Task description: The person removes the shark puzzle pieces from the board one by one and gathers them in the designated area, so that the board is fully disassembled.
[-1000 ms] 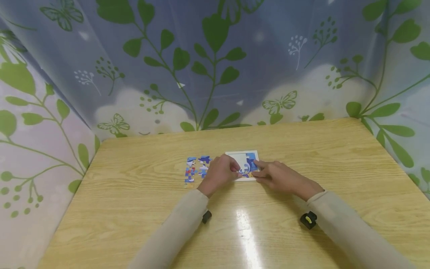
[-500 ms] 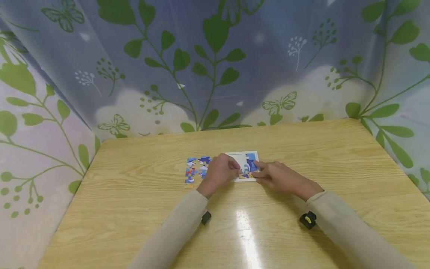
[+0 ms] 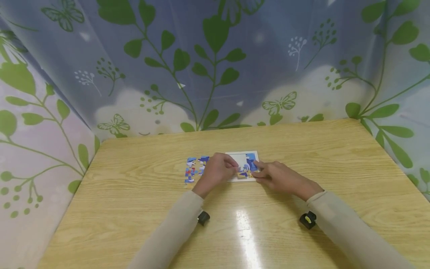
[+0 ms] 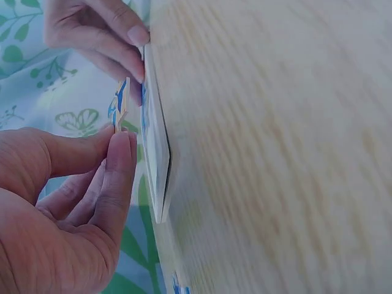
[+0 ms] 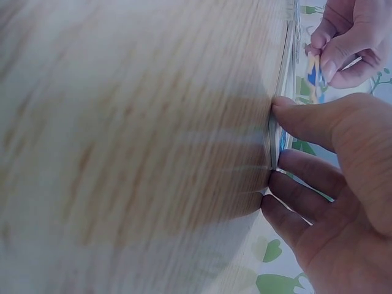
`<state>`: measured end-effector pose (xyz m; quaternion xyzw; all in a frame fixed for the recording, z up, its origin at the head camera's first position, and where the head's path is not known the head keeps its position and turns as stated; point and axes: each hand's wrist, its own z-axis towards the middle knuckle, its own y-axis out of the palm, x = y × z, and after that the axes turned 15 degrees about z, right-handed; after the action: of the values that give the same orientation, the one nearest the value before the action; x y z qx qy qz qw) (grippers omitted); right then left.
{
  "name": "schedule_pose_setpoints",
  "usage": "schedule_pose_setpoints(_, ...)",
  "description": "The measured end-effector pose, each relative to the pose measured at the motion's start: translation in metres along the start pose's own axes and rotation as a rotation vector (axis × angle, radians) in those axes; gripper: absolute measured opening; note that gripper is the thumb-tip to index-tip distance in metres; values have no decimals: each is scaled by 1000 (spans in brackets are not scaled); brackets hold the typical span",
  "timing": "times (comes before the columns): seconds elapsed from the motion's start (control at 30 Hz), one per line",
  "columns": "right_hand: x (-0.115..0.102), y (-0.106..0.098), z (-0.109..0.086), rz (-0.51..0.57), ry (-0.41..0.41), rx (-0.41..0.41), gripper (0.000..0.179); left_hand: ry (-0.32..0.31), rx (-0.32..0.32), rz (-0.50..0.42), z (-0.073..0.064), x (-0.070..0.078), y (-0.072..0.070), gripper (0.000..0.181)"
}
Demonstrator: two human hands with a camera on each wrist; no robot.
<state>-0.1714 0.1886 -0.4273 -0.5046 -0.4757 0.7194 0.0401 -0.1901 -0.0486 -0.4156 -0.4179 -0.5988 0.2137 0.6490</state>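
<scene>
My left hand [image 3: 216, 171] pinches a jigsaw puzzle piece [image 4: 120, 105] between thumb and fingertips. The piece is blue, white and yellowish, and it stands tilted just above the puzzle board [image 3: 235, 152]. This board is a flat white-rimmed tray on the table; blue picture pieces [image 3: 251, 161] fill its right side, while its left part shows bare white. My right hand [image 3: 277, 176] holds the board at its near right corner, thumb [image 5: 300, 119] on the near edge and fingers along the right edge. My left hand hides part of the board's left side.
Several loose puzzle pieces [image 3: 190, 171] lie in columns left of the board, some partly behind my left hand. The wooden table [image 3: 151, 213] ends at a leaf-patterned curtain [image 3: 215, 74] behind and at the sides.
My left hand has shifted slightly left and back with the puzzle piece, which now shows more of its yellowish face. My right hand stays on the board.
</scene>
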Motion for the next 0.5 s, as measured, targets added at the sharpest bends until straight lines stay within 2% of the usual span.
schedule_pose_setpoints(0.13, 0, 0, 0, -2, 0, 1, 26, 21, 20, -39, -4, -7, -8, 5)
schedule_pose_setpoints(0.5, 0, 0, -1, 4, -7, -1, 27, -63, 42, -73, -16, -33, -36, 4)
